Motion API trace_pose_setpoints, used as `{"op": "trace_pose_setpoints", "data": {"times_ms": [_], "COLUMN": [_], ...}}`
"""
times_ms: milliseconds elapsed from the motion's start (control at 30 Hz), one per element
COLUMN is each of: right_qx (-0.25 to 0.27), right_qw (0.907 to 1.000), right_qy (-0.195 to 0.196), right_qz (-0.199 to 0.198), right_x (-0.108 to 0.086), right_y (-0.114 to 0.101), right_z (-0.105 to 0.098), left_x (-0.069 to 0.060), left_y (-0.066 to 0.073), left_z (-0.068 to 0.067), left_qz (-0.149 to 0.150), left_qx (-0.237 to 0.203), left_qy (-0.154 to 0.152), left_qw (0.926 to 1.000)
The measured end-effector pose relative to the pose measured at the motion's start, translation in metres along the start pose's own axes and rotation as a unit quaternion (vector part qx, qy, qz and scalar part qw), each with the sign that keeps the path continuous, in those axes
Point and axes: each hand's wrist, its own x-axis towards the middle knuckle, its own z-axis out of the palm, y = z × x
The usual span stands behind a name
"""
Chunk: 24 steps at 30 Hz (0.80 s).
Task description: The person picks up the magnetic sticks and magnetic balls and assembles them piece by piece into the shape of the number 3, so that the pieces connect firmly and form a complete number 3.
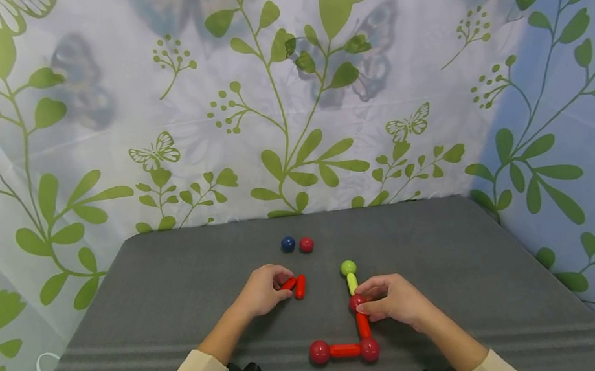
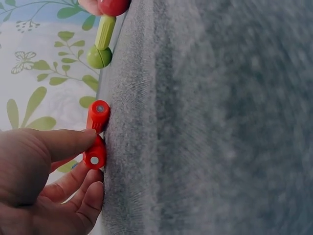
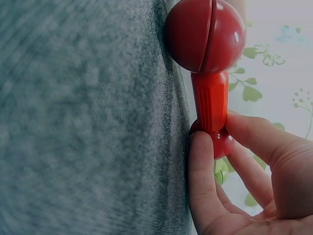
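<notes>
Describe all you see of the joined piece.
The joined piece forms an L on the grey surface: three red balls, two red rods, and a lime rod and lime ball at its far end. It looks like glossy plastic, the balls seamed. The right hand pinches it at the red ball beside the lime rod.

leaf-print curtain [image 1: 190,108] behind | grey table [image 1: 476,267] | white loop [image 1: 39,369] at left
</notes>
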Motion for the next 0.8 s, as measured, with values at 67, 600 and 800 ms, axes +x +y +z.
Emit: {"op": "trace_pose_setpoints", "data": {"times_ms": [67, 600, 800], "right_qx": [0.0, -0.005, -0.002], "right_qw": [1.0, 1.0, 1.0], "right_qy": [0.001, 0.004, 0.002], "right_qz": [0.002, 0.007, 0.004], "right_x": [0.0002, -0.0009, -0.0005], "right_y": [-0.0001, -0.0017, -0.0013], "right_z": [0.0001, 0.0005, 0.0007], "left_x": [0.0008, 0.0, 0.0005], "left_y": [-0.0007, -0.0019, 0.001], "left_z": [0.0003, 0.0003, 0.0012], "left_qz": [-0.004, -0.012, -0.022], "left_qx": [-0.001, -0.022, -0.017], "left_qy": [0.002, 0.012, 0.021], "left_qw": [1.0, 0.9996, 0.9994]}}
